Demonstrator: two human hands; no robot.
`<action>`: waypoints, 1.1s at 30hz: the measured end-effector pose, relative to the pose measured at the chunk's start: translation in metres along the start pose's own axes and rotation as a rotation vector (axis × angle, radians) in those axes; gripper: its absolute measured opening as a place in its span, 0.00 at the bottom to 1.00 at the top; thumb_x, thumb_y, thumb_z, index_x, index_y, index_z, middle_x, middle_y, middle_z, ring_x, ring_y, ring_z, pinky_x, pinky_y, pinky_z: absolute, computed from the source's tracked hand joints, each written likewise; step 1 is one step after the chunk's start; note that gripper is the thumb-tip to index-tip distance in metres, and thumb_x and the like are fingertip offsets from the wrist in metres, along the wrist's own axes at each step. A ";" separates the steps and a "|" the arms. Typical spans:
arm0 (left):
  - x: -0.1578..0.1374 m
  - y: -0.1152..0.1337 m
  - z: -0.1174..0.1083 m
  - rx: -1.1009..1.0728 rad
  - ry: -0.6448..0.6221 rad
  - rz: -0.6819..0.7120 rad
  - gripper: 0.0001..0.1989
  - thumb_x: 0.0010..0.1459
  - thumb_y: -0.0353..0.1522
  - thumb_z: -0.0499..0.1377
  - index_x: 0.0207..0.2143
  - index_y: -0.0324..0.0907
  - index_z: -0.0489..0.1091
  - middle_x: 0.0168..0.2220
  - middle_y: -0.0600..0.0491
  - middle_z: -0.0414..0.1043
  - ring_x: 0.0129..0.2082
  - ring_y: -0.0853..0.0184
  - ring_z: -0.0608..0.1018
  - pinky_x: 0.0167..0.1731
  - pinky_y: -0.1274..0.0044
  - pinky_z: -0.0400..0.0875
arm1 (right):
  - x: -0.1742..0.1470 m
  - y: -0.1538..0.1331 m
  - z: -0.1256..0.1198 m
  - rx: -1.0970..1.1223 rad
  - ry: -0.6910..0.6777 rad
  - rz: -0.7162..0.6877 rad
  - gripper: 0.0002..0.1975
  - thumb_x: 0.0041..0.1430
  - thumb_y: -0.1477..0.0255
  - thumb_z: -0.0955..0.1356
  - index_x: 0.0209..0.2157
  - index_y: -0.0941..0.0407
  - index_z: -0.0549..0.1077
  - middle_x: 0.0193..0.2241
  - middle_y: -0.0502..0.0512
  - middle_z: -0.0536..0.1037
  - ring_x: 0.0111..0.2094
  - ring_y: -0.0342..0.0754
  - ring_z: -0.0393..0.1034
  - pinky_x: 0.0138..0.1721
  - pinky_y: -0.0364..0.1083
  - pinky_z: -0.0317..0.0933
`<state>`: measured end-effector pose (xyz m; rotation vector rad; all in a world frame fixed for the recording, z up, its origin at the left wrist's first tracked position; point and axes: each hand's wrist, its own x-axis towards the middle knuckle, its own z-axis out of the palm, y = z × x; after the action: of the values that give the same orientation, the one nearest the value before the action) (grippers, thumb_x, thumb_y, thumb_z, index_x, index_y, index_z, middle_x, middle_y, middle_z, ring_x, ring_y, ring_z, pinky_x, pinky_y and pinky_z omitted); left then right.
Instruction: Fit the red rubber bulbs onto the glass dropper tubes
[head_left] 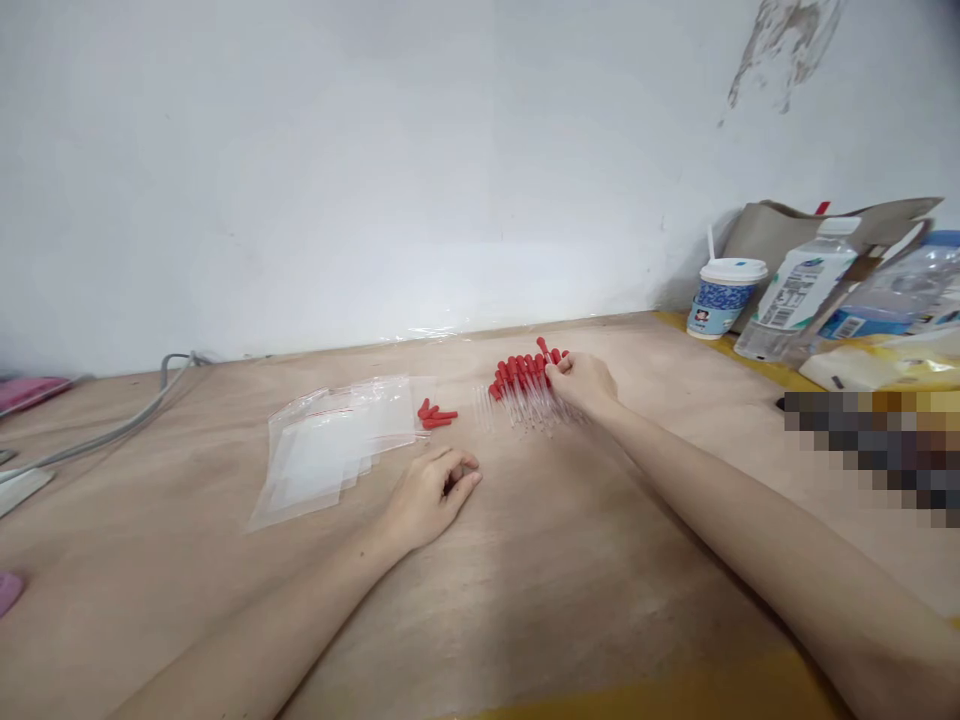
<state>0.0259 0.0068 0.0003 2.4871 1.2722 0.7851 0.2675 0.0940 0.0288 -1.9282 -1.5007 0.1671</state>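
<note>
My right hand (589, 382) is at the right end of a row of glass droppers (525, 375) with red rubber bulbs, its thumb and fingers pinched on a dropper there; the hand hides part of the row. Several thin clear glass tubes (484, 408) without bulbs lie at the row's left end. Left of these is a small heap of loose red rubber bulbs (435, 415). My left hand (437, 498) rests on the table in front of the heap, fingers loosely curled and thumb apart, holding nothing. Clear zip bags (322, 450) lie fanned out to its left.
On the right stand a paper cup (716, 300) with a straw, a plastic bottle (799, 290) and a grey-brown bag (765, 235). A grey cable (127, 428) runs along the left side of the wooden table (525, 580). A white wall (375, 180) rises behind.
</note>
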 end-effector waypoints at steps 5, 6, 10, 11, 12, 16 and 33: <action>0.000 0.000 0.000 0.003 -0.007 -0.009 0.08 0.57 0.34 0.52 0.33 0.41 0.69 0.24 0.55 0.66 0.24 0.70 0.68 0.27 0.78 0.62 | -0.003 0.009 0.007 -0.047 0.013 -0.023 0.12 0.51 0.65 0.61 0.23 0.54 0.71 0.27 0.55 0.76 0.34 0.52 0.69 0.35 0.48 0.58; 0.000 0.000 -0.001 -0.002 -0.007 -0.008 0.08 0.57 0.34 0.52 0.33 0.41 0.69 0.24 0.55 0.67 0.24 0.70 0.68 0.27 0.78 0.62 | -0.005 0.011 0.008 -0.048 0.011 -0.030 0.12 0.52 0.65 0.61 0.24 0.54 0.71 0.27 0.55 0.76 0.35 0.52 0.69 0.36 0.49 0.58; 0.000 0.000 -0.001 -0.022 0.000 -0.011 0.08 0.56 0.34 0.52 0.33 0.41 0.70 0.25 0.55 0.67 0.24 0.70 0.68 0.27 0.78 0.62 | -0.007 0.015 0.008 -0.057 -0.019 -0.032 0.11 0.52 0.65 0.61 0.28 0.54 0.72 0.31 0.56 0.77 0.37 0.53 0.69 0.36 0.49 0.59; 0.000 0.000 -0.001 -0.024 0.001 -0.012 0.08 0.56 0.34 0.53 0.33 0.41 0.70 0.25 0.54 0.67 0.24 0.70 0.68 0.27 0.78 0.62 | -0.007 0.014 0.009 -0.059 -0.028 -0.035 0.11 0.52 0.65 0.61 0.29 0.54 0.72 0.32 0.57 0.77 0.37 0.54 0.69 0.36 0.49 0.59; 0.000 0.000 -0.001 -0.024 0.001 -0.012 0.09 0.56 0.35 0.53 0.33 0.41 0.70 0.25 0.54 0.67 0.24 0.70 0.69 0.27 0.78 0.62 | -0.008 0.014 0.009 -0.059 -0.037 -0.041 0.11 0.52 0.65 0.61 0.30 0.54 0.73 0.32 0.57 0.77 0.37 0.54 0.69 0.36 0.49 0.59; 0.000 -0.001 0.000 -0.018 0.005 -0.007 0.09 0.56 0.35 0.53 0.33 0.41 0.70 0.25 0.54 0.67 0.25 0.70 0.69 0.27 0.78 0.62 | -0.009 0.010 0.014 -0.055 -0.055 -0.068 0.12 0.54 0.67 0.60 0.32 0.54 0.73 0.32 0.57 0.77 0.38 0.54 0.69 0.36 0.49 0.59; 0.001 -0.001 0.000 0.022 -0.001 -0.003 0.07 0.56 0.33 0.53 0.34 0.41 0.69 0.24 0.55 0.66 0.25 0.70 0.68 0.27 0.78 0.63 | -0.011 0.010 0.010 -0.121 0.030 -0.045 0.12 0.53 0.63 0.62 0.36 0.54 0.69 0.31 0.55 0.76 0.37 0.55 0.69 0.38 0.51 0.58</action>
<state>0.0257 0.0076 0.0003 2.5012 1.2912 0.7736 0.2673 0.0873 0.0122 -1.9805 -1.5645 0.0272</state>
